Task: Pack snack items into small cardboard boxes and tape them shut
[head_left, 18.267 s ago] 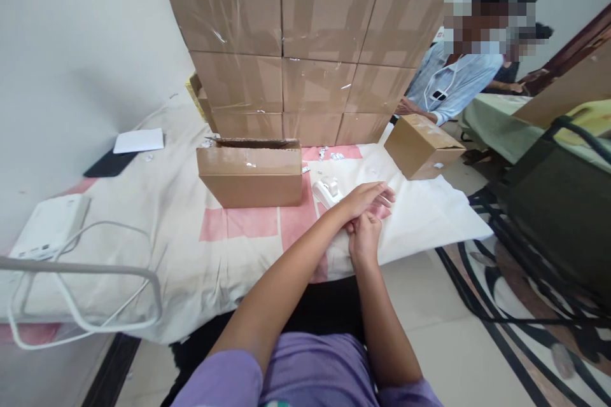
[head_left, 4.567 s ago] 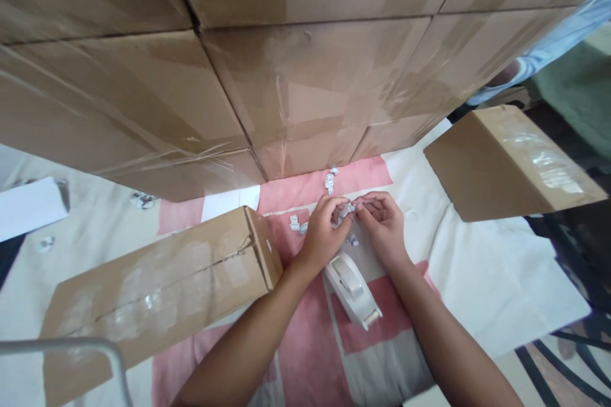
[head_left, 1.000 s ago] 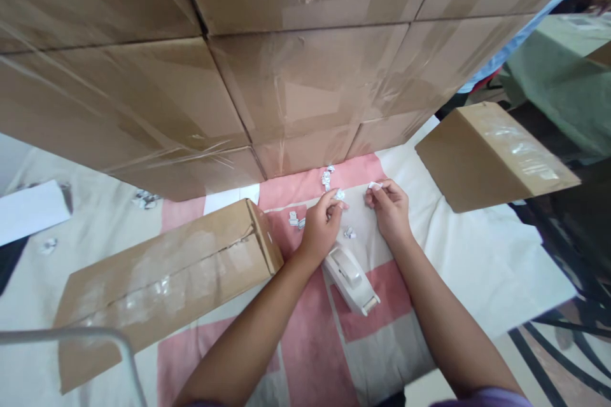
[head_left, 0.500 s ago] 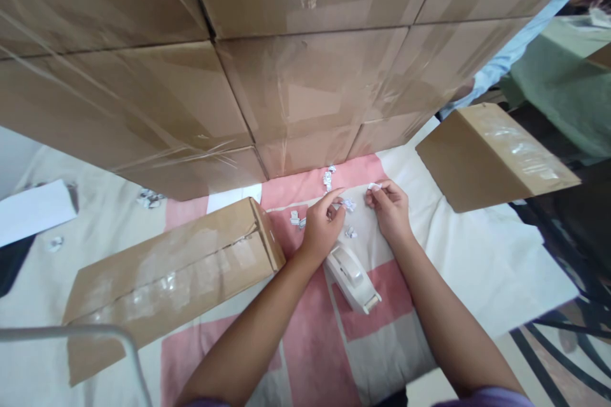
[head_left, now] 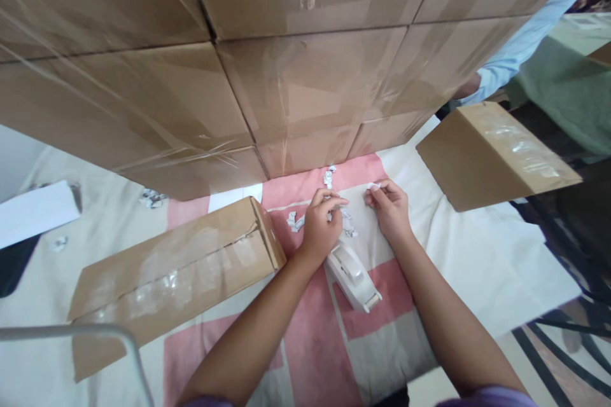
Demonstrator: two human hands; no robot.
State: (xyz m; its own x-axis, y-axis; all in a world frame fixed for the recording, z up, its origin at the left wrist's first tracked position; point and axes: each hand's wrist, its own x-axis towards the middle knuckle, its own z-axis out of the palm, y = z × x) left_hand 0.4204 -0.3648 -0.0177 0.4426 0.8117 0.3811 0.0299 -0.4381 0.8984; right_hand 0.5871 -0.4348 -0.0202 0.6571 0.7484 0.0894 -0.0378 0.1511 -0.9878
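My left hand (head_left: 324, 222) hovers over small white paper pieces (head_left: 349, 226), its thumb and fingers curved and apart, with nothing seen between them. In my right hand (head_left: 392, 206) a small white paper piece (head_left: 373, 187) is pinched between thumb and fingers. Just below my left hand, a white tape dispenser (head_left: 352, 276) lies on the pink and white cloth (head_left: 317, 343). More crumpled paper bits (head_left: 328, 176) lie above the left hand, and others (head_left: 294, 222) sit to its left.
Large taped cartons (head_left: 310, 82) stand stacked behind. A long cardboard box (head_left: 176, 276) lies at left, another box (head_left: 491, 156) at right. A light-blue sleeve (head_left: 520, 54) of another person shows behind the stack. A grey metal tube (head_left: 71, 331) crosses the lower left.
My left hand has shifted slightly, its fingers now stretched more to the right. The right hand barely moved and keeps its paper piece. The other person's blue sleeve shows more beside the cartons.
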